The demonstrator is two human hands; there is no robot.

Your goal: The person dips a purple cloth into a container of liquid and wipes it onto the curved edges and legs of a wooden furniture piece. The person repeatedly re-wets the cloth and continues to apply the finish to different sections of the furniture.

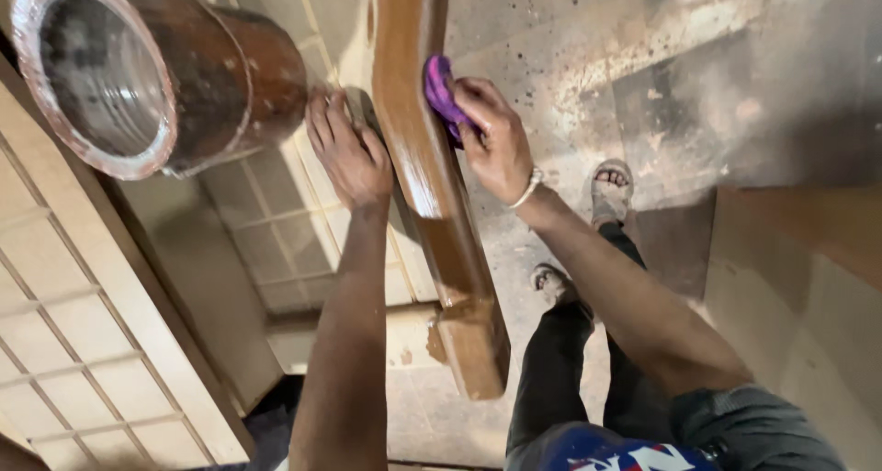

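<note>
1. Brown, glossy wood: I see a long curved wooden piece point(432, 186) running up the middle of the view, wet with stain.
2. My right hand point(496, 145) is closed around a purple cloth point(441, 90), pressing it against the piece's right edge.
3. My left hand point(349, 154) lies flat with fingers spread, touching the piece's left side.
4. A stained tin point(147, 71) stands upper left, near a pale lattice panel point(83, 342).

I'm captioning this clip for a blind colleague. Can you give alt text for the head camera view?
Seen from above, a person's right hand presses a purple cloth against a glossy brown curved wooden piece, while the left hand rests flat beside it. A stained open can sits at upper left.
</note>
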